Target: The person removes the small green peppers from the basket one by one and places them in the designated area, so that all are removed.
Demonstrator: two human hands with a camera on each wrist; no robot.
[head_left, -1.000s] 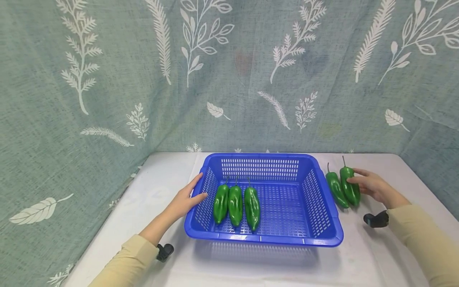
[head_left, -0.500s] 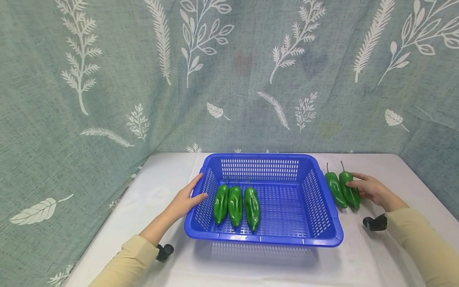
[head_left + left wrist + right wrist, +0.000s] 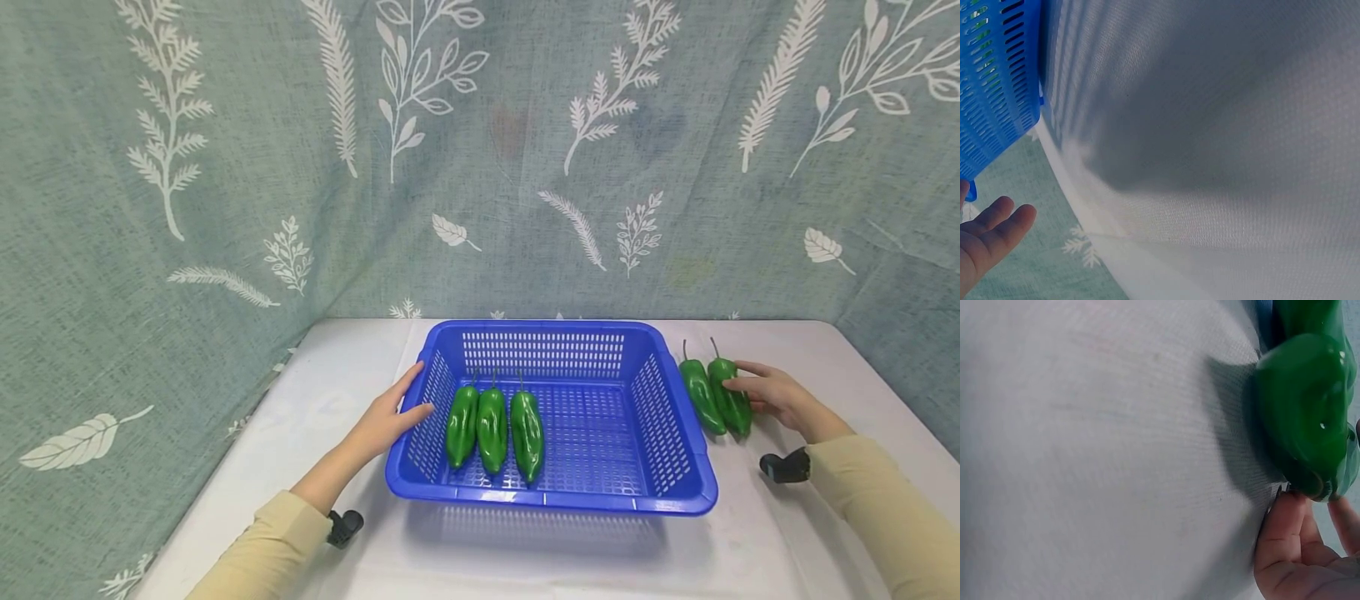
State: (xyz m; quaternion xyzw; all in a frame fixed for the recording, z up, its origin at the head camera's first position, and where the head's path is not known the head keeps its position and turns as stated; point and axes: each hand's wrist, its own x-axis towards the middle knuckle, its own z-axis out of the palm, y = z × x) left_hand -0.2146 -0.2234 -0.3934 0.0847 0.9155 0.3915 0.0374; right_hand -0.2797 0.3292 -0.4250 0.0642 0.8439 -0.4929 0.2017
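A blue basket (image 3: 551, 499) holds three green peppers (image 3: 528, 437) side by side in its left half. My left hand (image 3: 384, 425) rests on the basket's left rim, its fingers and thumb spread; the left wrist view shows its fingers (image 3: 1013, 225) beside the basket wall. Right of the basket two more green peppers lie on the table, stems pointing away, close together. My right hand (image 3: 783, 400) holds the outer pepper (image 3: 731, 404) between thumb and fingers, and the inner pepper (image 3: 702, 397) lies against the basket. In the right wrist view fingertips touch the pepper (image 3: 1304, 412).
A white cloth covers the table (image 3: 337, 358). Behind and to the left hangs a green patterned curtain (image 3: 480, 250). Black wrist devices (image 3: 785, 466) sit below both wrists.
The right hand has shifted slightly left and nearer with the outer pepper, which now lies closer to the inner one. The left hand and the basket have stayed still.
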